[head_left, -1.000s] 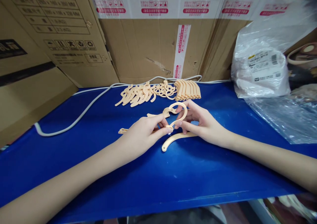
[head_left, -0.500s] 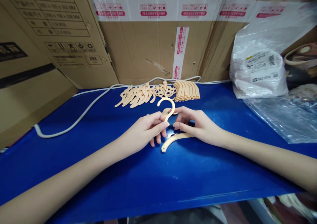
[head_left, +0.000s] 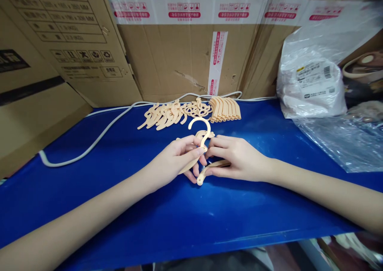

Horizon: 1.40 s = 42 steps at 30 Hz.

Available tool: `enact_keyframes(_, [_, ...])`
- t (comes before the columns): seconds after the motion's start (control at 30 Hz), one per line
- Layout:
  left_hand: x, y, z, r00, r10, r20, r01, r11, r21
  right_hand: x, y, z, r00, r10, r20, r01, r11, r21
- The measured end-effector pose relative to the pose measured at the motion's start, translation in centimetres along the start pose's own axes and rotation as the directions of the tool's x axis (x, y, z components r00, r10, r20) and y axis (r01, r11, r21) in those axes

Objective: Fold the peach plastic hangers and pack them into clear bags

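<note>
Between the fingers of my left hand (head_left: pixel 182 155) is a cream plastic hanger hook (head_left: pixel 206 129), its curve standing up above the thumb. A cream hanger arm (head_left: pixel 186 168) shows below that palm, partly hidden by the fingers. My right hand (head_left: pixel 239 157) is closed on another curved hanger arm (head_left: pixel 217 165), whose holed end points toward my left fingertips. The two hands are close together over the blue table. Just behind the hook lies a further cream piece (head_left: pixel 199 134), mostly covered.
At the back of the blue table surface (head_left: pixel 179 223) are loose hanger arms (head_left: pixel 166 115), small hooks (head_left: pixel 197 108) and a neat row of hanger arms (head_left: pixel 226 109). A white cable (head_left: pixel 104 137) runs behind them. Cardboard boxes (head_left: pixel 179 55) wall the back; a plastic bag (head_left: pixel 312 87) sits right.
My right hand has closed on the hanger arm that lay on the table and lifted its end slightly. My left hand still holds the hook and has tilted a little.
</note>
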<state>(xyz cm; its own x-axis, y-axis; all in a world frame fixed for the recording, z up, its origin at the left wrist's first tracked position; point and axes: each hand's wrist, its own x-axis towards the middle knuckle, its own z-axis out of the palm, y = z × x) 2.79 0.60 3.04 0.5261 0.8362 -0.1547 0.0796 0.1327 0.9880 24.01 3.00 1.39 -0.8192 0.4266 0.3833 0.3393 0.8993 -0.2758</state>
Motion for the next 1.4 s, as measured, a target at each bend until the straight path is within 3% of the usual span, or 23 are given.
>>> enact_keyframes(0.2, [-0.22, 0.28, 0.27, 0.996, 0.038, -0.080, -0.046, 0.993, -0.109, 0.02, 0.18, -0.14, 0.998, -0.038, 0.050, 0.037, 0.999, 0.008])
enact_keyframes(0.4, [-0.07, 0.39, -0.01, 0.984, -0.014, -0.176, -0.016, 0.985, -0.171, -0.09, 0.02, 0.03, 0.995, -0.052, 0.090, 0.053, 0.999, -0.009])
enact_keyframes(0.87, [-0.09, 0.37, 0.13, 0.988, -0.003, -0.156, -0.020, 0.989, -0.146, 0.14, 0.08, 0.54, 0.996, 0.000, 0.088, 0.017, 0.981, -0.192])
enact_keyframes(1.4, [-0.21, 0.57, 0.24, 0.989, -0.001, -0.150, -0.009, 0.998, -0.062, 0.06, -0.03, 0.28, 0.977, 0.185, 0.107, -0.165, 0.972, -0.168])
